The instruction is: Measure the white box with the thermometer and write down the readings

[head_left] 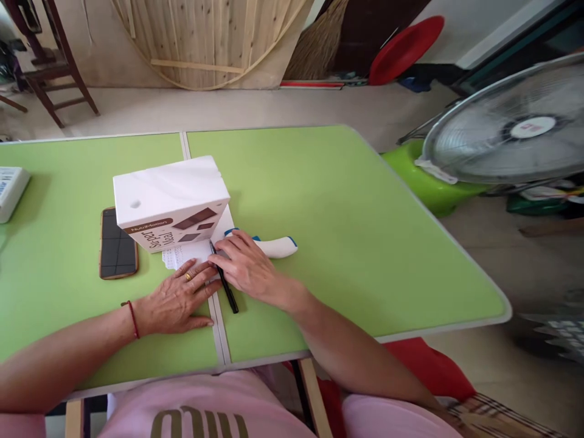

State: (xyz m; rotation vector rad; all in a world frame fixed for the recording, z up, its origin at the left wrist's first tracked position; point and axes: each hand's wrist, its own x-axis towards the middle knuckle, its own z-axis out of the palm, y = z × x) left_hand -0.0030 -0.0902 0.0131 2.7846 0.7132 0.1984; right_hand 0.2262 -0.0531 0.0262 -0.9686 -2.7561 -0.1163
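Observation:
My left hand point(180, 298) lies flat on the green table, its fingertips at the lower edge of a white paper point(196, 250) and its fingers spread. My right hand point(249, 267) is closed, with thumb and bent fingers at the upper part of a black pen point(227, 289). The pen slants between both hands, its capped end toward me. Just beyond them stands a white box point(171, 188) with brown print, covering part of the paper. A white, blue-edged device point(278, 247) lies behind my right hand, partly hidden by it.
A phone point(118, 243) lies left of the box on the green table point(356, 243). At the table's left edge is a white object point(11, 191). A large fan point(511, 121) stands beyond the right side, near a green stool point(424, 176).

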